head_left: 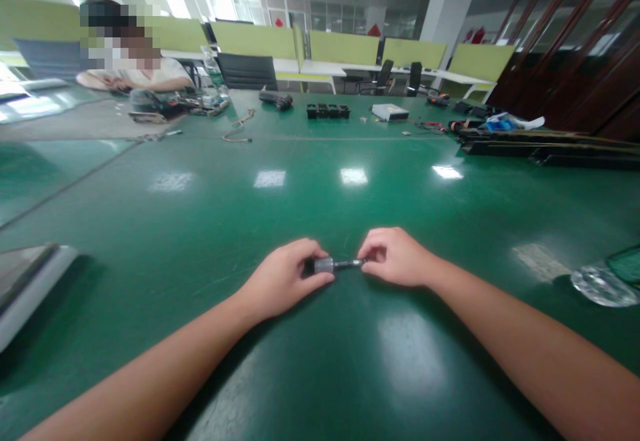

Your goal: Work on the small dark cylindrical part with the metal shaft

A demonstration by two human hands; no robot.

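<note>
In the head view, a small grey cylinder with a thin metal shaft (325, 265) lies level, low over the green table. It resembles a short screwdriver, but its exact kind is unclear. My left hand (287, 273) is closed around the thick grey end, with thumb and fingers on either side. At the other end, my right hand (395, 255) pinches the tip of the shaft between thumb and fingers. The fingertips cover both ends of the piece.
A flat slab with a pale edge (37, 277) sits at left. A clear bottle (605, 284) lies at the right edge. Farther back are a black block (327, 111), a white box (390, 113), a cable (237, 131), and dark strips (550, 147). Another person (135, 71) sits at far left.
</note>
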